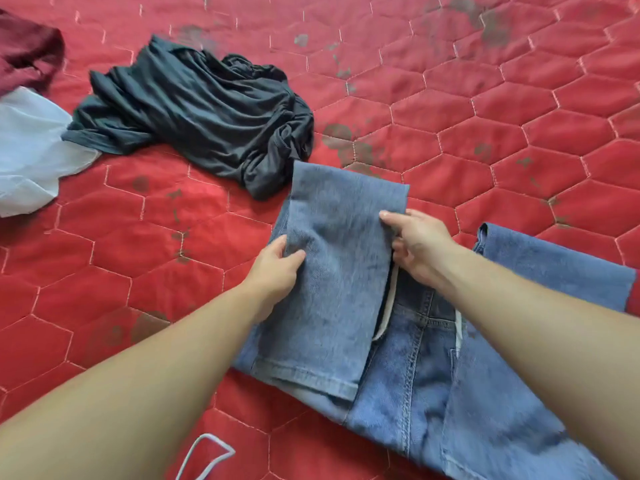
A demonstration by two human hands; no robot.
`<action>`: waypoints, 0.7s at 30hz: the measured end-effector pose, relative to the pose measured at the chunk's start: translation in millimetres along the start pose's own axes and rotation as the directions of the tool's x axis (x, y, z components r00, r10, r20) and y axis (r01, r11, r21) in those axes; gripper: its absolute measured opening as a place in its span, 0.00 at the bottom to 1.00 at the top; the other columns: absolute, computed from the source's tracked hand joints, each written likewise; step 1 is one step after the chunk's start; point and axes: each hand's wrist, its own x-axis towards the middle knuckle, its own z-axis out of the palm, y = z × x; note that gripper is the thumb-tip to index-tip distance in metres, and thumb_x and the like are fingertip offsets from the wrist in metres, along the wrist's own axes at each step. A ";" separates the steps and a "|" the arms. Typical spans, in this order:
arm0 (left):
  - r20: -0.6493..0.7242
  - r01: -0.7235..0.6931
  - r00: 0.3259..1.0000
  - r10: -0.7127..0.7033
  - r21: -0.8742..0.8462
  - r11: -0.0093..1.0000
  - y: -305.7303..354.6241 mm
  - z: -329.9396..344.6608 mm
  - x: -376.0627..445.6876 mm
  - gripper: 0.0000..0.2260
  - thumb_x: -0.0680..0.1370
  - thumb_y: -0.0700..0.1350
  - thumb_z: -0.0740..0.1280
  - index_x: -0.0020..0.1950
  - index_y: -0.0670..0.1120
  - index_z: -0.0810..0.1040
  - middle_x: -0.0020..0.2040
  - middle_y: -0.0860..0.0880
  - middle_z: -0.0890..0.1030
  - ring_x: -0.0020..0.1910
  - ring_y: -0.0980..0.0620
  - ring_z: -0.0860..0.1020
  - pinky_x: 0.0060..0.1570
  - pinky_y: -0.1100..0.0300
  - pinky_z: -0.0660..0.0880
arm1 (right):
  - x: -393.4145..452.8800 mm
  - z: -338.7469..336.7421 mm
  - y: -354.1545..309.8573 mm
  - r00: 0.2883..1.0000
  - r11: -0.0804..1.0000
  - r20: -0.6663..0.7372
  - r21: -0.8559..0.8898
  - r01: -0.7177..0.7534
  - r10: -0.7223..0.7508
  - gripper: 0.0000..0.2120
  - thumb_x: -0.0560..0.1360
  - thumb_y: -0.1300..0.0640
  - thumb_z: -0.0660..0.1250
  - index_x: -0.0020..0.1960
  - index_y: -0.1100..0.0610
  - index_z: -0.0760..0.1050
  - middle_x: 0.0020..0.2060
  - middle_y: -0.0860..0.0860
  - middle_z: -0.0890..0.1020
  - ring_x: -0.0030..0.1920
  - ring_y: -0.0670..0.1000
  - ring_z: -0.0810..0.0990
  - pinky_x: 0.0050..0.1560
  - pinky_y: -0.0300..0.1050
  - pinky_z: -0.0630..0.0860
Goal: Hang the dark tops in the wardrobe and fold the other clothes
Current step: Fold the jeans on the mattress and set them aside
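Note:
Blue jeans (433,393) lie partly folded on the red quilted bed cover (485,98), with the legs doubled back over the upper part. My left hand (277,275) grips the left edge of the folded leg section (339,271), thumb on top. My right hand (419,247) pinches its right edge, thumb on the denim. A crumpled dark grey top (204,112) lies beyond the jeans to the left, apart from both hands.
A maroon garment (27,53) and a white garment (31,150) lie at the left edge. A white wire hanger (207,455) shows at the bottom edge. The cover bears dark stains.

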 end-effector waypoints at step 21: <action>0.015 0.146 0.988 -0.152 -0.401 0.904 36.0 8.1 -5.5 0.17 0.79 0.63 0.59 0.53 0.53 0.79 0.44 0.49 0.85 0.45 0.50 0.83 0.43 0.60 0.77 | -26.6 12.9 -17.9 0.434 -0.179 0.602 -0.698 0.693 -0.670 0.09 0.63 0.61 0.66 0.43 0.56 0.73 0.39 0.56 0.76 0.38 0.61 0.77 0.37 0.52 0.70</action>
